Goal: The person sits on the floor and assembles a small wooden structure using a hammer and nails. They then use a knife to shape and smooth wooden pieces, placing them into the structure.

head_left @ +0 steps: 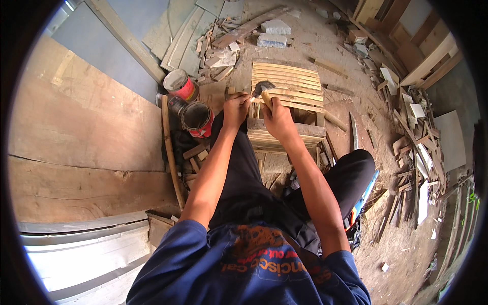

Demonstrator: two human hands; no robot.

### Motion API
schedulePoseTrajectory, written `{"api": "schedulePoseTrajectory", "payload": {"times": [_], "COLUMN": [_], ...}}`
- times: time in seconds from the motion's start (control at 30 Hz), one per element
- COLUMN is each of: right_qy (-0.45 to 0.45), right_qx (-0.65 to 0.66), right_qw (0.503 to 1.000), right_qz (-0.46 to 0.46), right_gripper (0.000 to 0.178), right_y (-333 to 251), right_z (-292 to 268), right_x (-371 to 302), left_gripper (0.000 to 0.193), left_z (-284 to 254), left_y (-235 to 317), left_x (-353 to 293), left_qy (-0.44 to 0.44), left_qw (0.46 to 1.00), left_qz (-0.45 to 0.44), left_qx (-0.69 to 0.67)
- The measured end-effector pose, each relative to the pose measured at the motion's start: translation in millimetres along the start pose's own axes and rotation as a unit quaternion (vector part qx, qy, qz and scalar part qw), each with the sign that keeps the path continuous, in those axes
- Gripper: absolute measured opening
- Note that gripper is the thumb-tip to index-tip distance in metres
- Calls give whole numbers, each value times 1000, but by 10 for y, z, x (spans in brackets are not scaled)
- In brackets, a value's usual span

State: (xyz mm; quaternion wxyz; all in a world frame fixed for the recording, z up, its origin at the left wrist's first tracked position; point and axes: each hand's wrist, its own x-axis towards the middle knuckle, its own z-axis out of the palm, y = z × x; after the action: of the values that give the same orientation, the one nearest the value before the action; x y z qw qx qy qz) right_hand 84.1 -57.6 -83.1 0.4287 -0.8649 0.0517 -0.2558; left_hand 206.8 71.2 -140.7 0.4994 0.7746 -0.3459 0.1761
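In front of me stands a small crate (295, 86) of pale wooden slats, with gaps between them on its top and near side. My right hand (278, 121) is wrapped round the wooden handle of a hammer (264, 88). The hammer's dark head is over the left part of the slatted top. At the crate's left edge, my left hand (235, 111) is closed with the fingers pinched together, close to the hammer head. What lies between those fingers is too small to make out.
Two paint cans, one upper (179, 84) and one lower (197, 119), stand left of the crate beside a long wooden pole (172, 147). Grey blocks (274, 34) lie farther ahead. Scrap wood (414, 142) is heaped on the right. A plywood sheet (86, 112) leans on the left.
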Motion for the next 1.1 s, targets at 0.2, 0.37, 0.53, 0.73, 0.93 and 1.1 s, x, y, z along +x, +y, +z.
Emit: {"api": "schedulePoseTrajectory", "payload": {"times": [0.2, 0.37, 0.53, 0.73, 0.93, 1.1], "right_qy": [10, -3, 4, 19, -38, -1], "right_qx": [-18, -73, -51, -16, -60, -54], "right_qw": [999, 997, 999, 1000, 997, 997], "right_qz": [25, 23, 1, 15, 28, 54], "right_gripper": [28, 27, 27, 24, 25, 35], "right_y": [-86, 46, -11, -98, 23, 182], "right_z": [101, 82, 103, 77, 44, 88], "right_x": [91, 164, 177, 167, 234, 216], "left_gripper": [12, 14, 12, 11, 12, 15], "left_z": [42, 1, 36, 30, 42, 13], "left_y": [-55, -11, -41, -36, -95, -27], "left_x": [-10, -44, -21, -78, -73, -40], "left_qy": [8, 5, 35, 36, 30, 0], "left_qw": [1000, 998, 998, 999, 998, 998], "left_qz": [-21, -50, -26, -11, -31, -54], "left_qx": [16, -31, -44, -21, -52, -32]}}
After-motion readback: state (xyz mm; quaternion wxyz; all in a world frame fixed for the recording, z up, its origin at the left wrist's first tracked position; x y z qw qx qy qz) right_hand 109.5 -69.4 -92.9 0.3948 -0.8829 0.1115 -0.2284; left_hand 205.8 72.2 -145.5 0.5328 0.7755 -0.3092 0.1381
